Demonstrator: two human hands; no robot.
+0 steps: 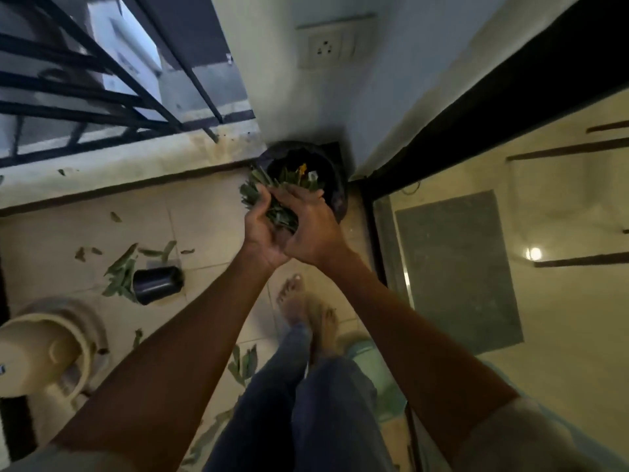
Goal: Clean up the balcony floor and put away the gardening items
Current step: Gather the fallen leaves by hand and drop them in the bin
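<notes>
Head view looks down at two hands pressed close together, with a bunch of green leaves (277, 207) squeezed between them. The left hand (260, 229) curls its fingers around the left side of the bunch. The right hand (311, 226) cups the right side, with its fingers bent over the top of the leaves. The heels of both hands touch each other under the bunch.

The leaves are held just over the near edge of a black bin (335, 189). The bin sits in the corner of the balcony, against the wall. Some green bits and something yellow lie inside it.

More leaves (121, 270) lie loose on the tiled floor (204, 226) to the left. A small black pot (156, 284) lies on its side there, touching a little pile of leaves. A cream pot (41, 349) is tipped over near the left edge. A few more leaves lie near the person's legs.

Bare feet (306, 311) and blue trousers show below the hands. A black railing (102, 86) runs along the top left. A wall socket (330, 49) is on the wall above the bin. A glass door (476, 267) is on the right.
</notes>
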